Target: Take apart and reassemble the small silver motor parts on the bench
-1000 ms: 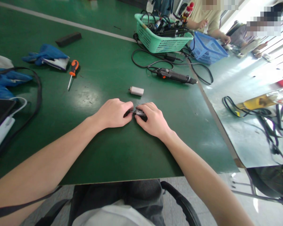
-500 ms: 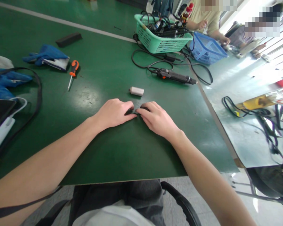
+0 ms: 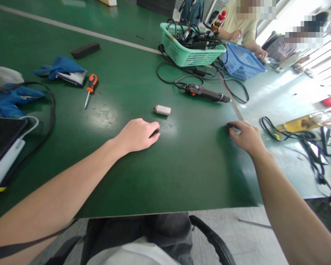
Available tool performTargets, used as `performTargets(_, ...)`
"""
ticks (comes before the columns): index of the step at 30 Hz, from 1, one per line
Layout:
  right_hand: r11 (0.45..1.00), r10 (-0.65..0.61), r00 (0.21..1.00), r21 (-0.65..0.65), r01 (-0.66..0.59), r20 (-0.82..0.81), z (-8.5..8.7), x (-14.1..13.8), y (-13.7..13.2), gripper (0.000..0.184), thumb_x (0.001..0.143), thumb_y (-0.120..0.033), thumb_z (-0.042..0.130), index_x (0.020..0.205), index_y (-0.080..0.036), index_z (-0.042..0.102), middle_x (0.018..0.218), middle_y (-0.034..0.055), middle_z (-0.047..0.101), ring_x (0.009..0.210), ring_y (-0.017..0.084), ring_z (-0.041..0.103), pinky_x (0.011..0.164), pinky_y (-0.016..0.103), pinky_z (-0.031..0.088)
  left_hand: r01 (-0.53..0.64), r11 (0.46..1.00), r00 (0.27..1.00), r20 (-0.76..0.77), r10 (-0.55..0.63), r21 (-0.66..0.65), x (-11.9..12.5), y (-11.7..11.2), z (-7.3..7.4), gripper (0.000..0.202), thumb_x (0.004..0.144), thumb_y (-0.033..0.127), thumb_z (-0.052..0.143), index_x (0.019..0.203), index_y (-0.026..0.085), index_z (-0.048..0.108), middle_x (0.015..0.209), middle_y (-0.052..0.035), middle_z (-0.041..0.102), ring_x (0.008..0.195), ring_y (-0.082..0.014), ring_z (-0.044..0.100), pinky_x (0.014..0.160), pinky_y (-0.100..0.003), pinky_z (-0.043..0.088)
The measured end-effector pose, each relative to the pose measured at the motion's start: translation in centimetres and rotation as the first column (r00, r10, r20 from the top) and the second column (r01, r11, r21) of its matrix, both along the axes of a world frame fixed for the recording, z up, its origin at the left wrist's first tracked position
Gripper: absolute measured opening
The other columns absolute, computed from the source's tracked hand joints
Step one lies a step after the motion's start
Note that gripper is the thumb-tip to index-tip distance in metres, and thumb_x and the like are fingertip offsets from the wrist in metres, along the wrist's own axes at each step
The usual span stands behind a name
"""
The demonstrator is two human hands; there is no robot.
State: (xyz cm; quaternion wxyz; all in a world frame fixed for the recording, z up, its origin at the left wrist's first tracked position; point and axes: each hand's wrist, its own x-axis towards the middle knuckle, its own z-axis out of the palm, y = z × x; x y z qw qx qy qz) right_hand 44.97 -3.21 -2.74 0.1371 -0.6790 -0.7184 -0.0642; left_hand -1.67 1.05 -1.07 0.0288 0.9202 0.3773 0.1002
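Observation:
My left hand (image 3: pixel 141 135) rests on the green table with its fingers curled and its thumb near the forefinger. Only a dark gap shows between them, and whatever they hold is hidden. Well to the right, my right hand (image 3: pixel 246 136) is low over the table near the seam, its fingers bent in. A small greyish patch shows between its thumb and fingers, too small to name. A short silver metal cylinder (image 3: pixel 163 110) lies on its side just beyond my left hand, touched by neither hand.
An orange-and-black screwdriver (image 3: pixel 91 90), a blue glove (image 3: pixel 61 69) and a dark bar (image 3: pixel 85 50) lie left. Behind are a corded electric screwdriver (image 3: pixel 206 92), a green basket (image 3: pixel 193 57) of cables and a blue basket (image 3: pixel 241 66). Two people sit at the far right.
My right hand has moved away from my left hand, out to the right by the table seam. My left hand has stayed in nearly the same place. The view has shifted slightly.

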Motion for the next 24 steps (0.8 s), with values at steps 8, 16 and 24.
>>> performTargets(8,0.997,-0.07,0.998,0.032,0.07,-0.001,-0.1,0.3,-0.4,0.04,0.083,-0.031,0.064,0.123,-0.024,0.069,0.112,0.0135,0.074,0.104,0.029,0.068,0.091,0.041,0.05,-0.011,1.0,1.0,0.004,0.011,0.006,-0.1,-0.1,0.0,0.028,0.097,0.036,0.044,0.104,0.023,0.068,0.074,-0.0033,0.07,0.072,-0.0233,0.065,0.067,-0.033,0.043)
performTargets(16,0.948,0.232,0.972,0.229,-0.22,-0.029,2.2,-12.9,2.4,0.038,0.09,-0.029,0.056,0.125,-0.019,0.065,0.122,0.0131,0.069,0.118,0.031,0.06,0.105,0.049,0.048,-0.01,1.0,0.999,0.031,0.009,0.012,-0.1,0.0,-0.2,0.029,0.095,0.032,0.044,0.107,0.022,0.068,0.072,-0.0039,0.069,0.07,-0.0234,0.064,0.068,-0.034,0.044)
performTargets(24,0.876,0.482,0.868,0.05,-0.48,-0.116,2.0,-27.5,8.4,0.041,0.091,-0.024,0.056,0.13,-0.012,0.06,0.128,0.0176,0.063,0.12,0.034,0.054,0.102,0.049,0.047,-0.003,1.0,0.991,0.131,0.002,0.008,-0.2,0.1,-0.5,0.021,0.091,0.028,0.047,0.102,0.021,0.064,0.072,-0.0026,0.066,0.065,-0.021,0.061,0.065,-0.034,0.043)
